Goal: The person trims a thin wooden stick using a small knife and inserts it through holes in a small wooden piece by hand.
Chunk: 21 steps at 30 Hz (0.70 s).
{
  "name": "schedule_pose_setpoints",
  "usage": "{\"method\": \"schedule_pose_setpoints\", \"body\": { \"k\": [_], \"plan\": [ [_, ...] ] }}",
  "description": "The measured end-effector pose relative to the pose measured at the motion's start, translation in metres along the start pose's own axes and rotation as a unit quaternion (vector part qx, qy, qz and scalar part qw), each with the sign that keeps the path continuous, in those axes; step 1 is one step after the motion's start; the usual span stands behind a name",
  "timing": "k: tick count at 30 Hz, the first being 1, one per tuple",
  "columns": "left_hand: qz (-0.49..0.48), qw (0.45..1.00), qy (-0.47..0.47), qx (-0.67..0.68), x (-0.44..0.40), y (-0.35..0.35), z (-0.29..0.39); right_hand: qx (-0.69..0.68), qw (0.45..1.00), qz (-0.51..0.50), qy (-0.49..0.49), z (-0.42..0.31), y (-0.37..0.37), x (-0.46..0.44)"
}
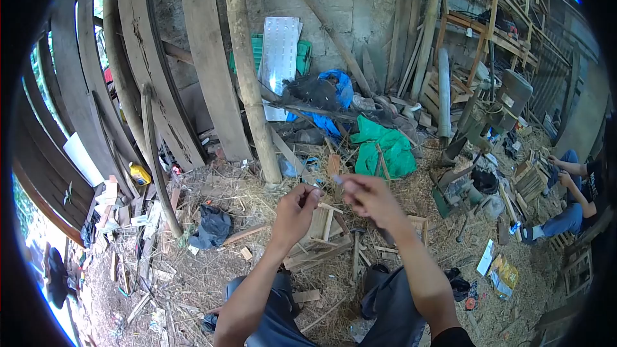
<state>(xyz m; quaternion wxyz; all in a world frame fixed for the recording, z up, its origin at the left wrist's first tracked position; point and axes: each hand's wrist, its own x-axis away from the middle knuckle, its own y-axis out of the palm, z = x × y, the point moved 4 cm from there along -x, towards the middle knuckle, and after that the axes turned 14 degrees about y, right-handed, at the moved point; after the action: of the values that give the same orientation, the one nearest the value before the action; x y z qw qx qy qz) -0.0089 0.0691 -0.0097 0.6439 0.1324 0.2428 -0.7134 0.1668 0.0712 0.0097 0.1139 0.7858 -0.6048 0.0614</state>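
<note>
My left hand is raised in front of me, its fingers curled and closed with thumb against forefinger. Whatever it may hold is too small to name. Beside it, to the right and apart from it, my right hand is closed in a pinch. A small pale bit shows at its fingertips, too blurred to identify. Below both hands, a small slatted wooden crate rests on the ground between my legs. Next to the crate stands what looks like a hammer, partly hidden by shadow.
Wood scraps and shavings cover the floor. A black plastic bag lies to the left, near a leaning pole. Ahead are a green sack and a white perforated panel. A seated person is at the right.
</note>
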Motion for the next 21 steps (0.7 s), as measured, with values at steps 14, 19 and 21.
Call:
{"method": "schedule_pose_setpoints", "body": {
  "k": [14,19,21],
  "plan": [
    [-0.020,0.996,0.042,-0.075,0.005,0.002,0.008,-0.059,0.997,0.058,-0.007,0.010,-0.002,-0.016],
    [0.018,0.980,0.117,-0.157,0.004,0.007,0.017,0.006,1.000,-0.026,0.006,0.019,0.013,-0.015],
    [0.032,0.970,0.171,-0.169,0.002,0.006,0.021,-0.030,0.999,0.017,-0.004,0.016,0.010,-0.017]
  ]
}}
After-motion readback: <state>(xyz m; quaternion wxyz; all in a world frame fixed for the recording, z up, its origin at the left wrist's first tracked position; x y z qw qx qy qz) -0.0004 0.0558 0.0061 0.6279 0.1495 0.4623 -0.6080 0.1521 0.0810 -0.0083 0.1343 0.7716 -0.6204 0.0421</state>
